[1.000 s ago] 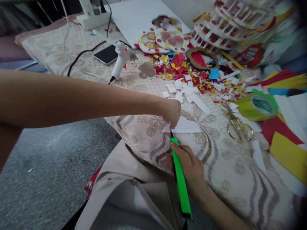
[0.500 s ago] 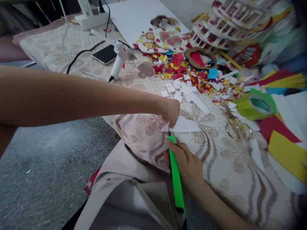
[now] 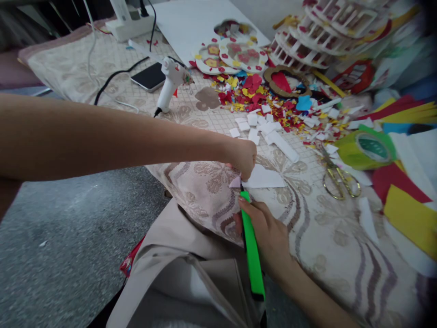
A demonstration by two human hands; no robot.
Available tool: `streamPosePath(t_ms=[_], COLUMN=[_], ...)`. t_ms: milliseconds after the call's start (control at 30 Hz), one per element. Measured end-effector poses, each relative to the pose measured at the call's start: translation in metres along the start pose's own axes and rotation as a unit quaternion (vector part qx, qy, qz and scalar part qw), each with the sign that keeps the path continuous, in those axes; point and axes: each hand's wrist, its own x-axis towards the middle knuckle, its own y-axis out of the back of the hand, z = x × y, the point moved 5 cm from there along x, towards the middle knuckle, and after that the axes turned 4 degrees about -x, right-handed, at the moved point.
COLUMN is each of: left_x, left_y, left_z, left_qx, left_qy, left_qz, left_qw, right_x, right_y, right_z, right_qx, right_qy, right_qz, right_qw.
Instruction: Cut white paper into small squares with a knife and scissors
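My right hand (image 3: pixel 268 230) is wrapped around a long green utility knife (image 3: pixel 251 255) with a black end cap. The knife's dark tip meets a white sheet (image 3: pixel 268 176) near the table's front edge. My left hand (image 3: pixel 245 157), reaching across from the left, is closed and presses on that sheet just above the tip. Its fingertips are mostly hidden from this angle. To the left of the tip, a small pale corner (image 3: pixel 235 182) of the sheet shows.
White square pieces (image 3: pixel 252 119) and coloured scraps (image 3: pixel 254 86) lie behind my hands. Gold-handled scissors (image 3: pixel 341 182) and green tape (image 3: pixel 367 146) are at right. A white glue gun (image 3: pixel 169 86) stands by a phone (image 3: pixel 148 77) at left. A tiered white model (image 3: pixel 317 36) rises at the back right.
My right hand and the knife have shifted very slightly, with the knife's rear end a little farther right. My left hand stays in place on the sheet.
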Motion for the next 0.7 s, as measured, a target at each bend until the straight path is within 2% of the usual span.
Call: streamPosePath(t_ms=[333,533,700], left_x=[-0.0045,-0.0002,0.0], left_y=[-0.0014,-0.0026,-0.0044], left_z=[0.0008,-0.0014,0.0003], left_qx=[0.003,0.011,0.01], left_qy=[-0.024,0.01,0.009], left_qz=[0.021,0.025,0.014], left_qw=[0.999,1.0,1.0], right_x=[-0.0006,-0.006,-0.0084], right_y=[-0.0005,0.0023,0.0051], right_z=[-0.0008,-0.0013,-0.0024], right_qx=[0.013,0.011,0.026], right_qy=[0.019,0.017,0.024], right_qz=[0.01,-0.003,-0.027], right_qw=[1.0,1.0,0.999])
